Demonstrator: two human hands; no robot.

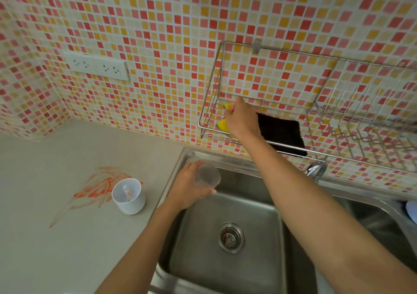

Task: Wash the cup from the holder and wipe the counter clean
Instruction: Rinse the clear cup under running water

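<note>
Holding a clear cup [207,176] over the sink [228,244], the left hand [187,187] curls round its side. Right hand [242,118]: fingers closed on a yellow sponge [222,124] inside the wire rack [316,113] on the tiled wall, beside a black pad [282,133]. Bench [56,237]: one white holder [129,196], standing upright beside an orange smear [97,187].

A sink [225,269] sits right of the worktop [56,248]. A holder [128,196] stands on the worktop beside a smear [97,190]. A wire rack [316,113] hangs on the wall behind the sink, holding a sponge [222,124] and a pad [282,133].
</note>
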